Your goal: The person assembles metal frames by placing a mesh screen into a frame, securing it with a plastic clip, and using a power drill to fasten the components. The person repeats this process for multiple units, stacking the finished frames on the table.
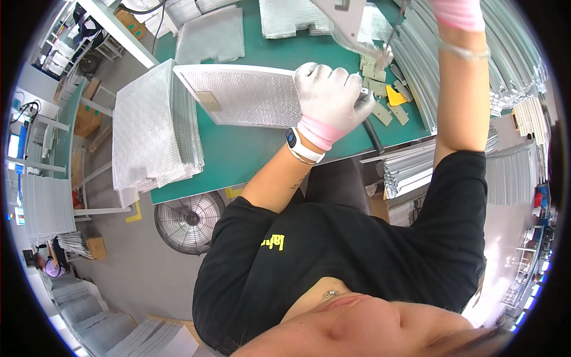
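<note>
Beneath the framed mesh panel (256,95) spreads a green workbench (238,157), directly in front of you. Right of the panel, long silvery metal strips (416,71) lie side by side in a broad bundle. Just left of the panel sits a stack of loose mesh sheets (148,128), its edges uneven. The panel itself is silvery with a pale rim. Below it and leftward, past the bench edge, is a round caged fan (191,218). At the panel's right end, your left hand (330,98), gloved in white, makes a fist over the rim; the fingertips are hidden, so whether they grip it cannot be told. Far right of the panel, your right hand (457,12) is cut off by the upper edge, and its fingers cannot be judged. Between panel and strips are scattered small beige-grey plates (381,113) and a yellow piece (395,96). One beige plate (208,101) rests against the panel's left end.
</note>
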`<state>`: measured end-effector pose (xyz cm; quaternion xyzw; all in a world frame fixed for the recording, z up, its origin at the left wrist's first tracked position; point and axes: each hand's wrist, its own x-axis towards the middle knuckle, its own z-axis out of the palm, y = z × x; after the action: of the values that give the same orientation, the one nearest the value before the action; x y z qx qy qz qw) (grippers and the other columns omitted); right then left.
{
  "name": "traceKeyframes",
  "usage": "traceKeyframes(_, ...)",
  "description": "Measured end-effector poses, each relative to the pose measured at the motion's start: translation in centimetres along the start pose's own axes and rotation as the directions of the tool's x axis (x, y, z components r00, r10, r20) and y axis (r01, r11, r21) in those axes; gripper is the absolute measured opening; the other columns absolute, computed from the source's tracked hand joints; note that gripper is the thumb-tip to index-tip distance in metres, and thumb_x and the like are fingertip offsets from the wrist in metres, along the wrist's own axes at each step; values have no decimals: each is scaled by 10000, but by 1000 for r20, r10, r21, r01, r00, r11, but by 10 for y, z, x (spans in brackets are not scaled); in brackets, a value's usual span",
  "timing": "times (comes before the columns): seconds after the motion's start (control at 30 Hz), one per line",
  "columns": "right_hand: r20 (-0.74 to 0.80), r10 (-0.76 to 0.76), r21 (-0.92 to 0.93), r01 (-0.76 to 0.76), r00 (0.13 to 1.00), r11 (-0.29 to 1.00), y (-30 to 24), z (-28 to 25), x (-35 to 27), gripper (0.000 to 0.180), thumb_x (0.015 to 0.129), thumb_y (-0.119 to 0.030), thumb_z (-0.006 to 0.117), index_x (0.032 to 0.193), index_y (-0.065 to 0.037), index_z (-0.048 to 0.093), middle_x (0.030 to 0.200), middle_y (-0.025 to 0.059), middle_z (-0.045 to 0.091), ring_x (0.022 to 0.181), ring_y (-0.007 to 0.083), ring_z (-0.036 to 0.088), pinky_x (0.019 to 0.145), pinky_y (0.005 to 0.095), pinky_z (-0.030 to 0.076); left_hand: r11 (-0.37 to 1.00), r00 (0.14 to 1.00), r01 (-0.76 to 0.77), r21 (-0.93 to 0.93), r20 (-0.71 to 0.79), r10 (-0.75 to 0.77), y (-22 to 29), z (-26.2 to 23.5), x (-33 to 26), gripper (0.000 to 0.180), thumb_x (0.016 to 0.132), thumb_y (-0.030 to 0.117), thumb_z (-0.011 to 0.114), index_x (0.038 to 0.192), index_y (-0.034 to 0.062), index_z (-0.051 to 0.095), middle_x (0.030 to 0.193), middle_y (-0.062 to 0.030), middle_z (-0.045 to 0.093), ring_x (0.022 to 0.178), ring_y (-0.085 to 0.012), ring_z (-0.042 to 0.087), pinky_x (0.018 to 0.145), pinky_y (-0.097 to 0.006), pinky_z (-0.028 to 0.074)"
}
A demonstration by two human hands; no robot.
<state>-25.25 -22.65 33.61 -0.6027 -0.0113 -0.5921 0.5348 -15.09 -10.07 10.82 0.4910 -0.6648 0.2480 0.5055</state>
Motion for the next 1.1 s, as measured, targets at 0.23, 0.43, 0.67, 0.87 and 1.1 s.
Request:
traceKeyframes(0.23, -75, 21, -28, -23, 997, 999, 3, 8, -41, 142, 971, -183, 640, 1056, -79, 596, 837, 29, 660, 665, 98, 629, 566, 205, 514, 999, 997, 31, 16, 65, -32, 1, 0, 3, 183, 674, 291, 751, 657, 188, 601, 713, 4, 592, 705, -231, 575, 816, -449, 394)
traceKeyframes(0.43, -30, 8, 0, -8, 1000, 1000, 1, 21, -39, 172, 969, -201, 640, 1074, -71, 601, 791, 20, 618, 616, 87, 583, 523, 196, 468, 997, 1000, 24, -67, 15, -23, 2, 1, 7, 130, 698, 304, 740, 793, 227, 696, 747, 17, 602, 763, -219, 593, 811, -456, 392)
traceKeyframes(0.67, 209, 225, 216, -269, 952, 939, 38, 12, -61, 190, 958, -215, 614, 1004, -34, 577, 702, 7, 505, 550, 94, 485, 483, 208, 390, 993, 956, 88, 80, 274, -107, 4, -6, -2, 187, 732, 308, 715, 906, 249, 752, 786, 8, 607, 761, -227, 609, 739, -450, 431)
traceKeyframes(0.87, 88, 300, 323, -312, 950, 893, 41, 22, -73, 247, 923, -167, 633, 1087, 14, 595, 729, 59, 592, 551, 146, 578, 474, 247, 475, 984, 1000, 19, -175, 9, -17, 2, -1, 2, 210, 691, 157, 759, 900, 151, 745, 687, 20, 623, 587, -194, 590, 566, -314, 445)
traceKeyframes(1.1, -62, 384, 326, -345, 921, 880, 55, 23, -79, 187, 883, -107, 665, 1046, -21, 627, 680, 46, 612, 519, 117, 573, 440, 211, 424, 956, 999, -30, -293, -44, 18, -6, 5, -7, 176, 693, 123, 778, 853, 99, 710, 659, -2, 583, 581, -214, 565, 588, -354, 438)
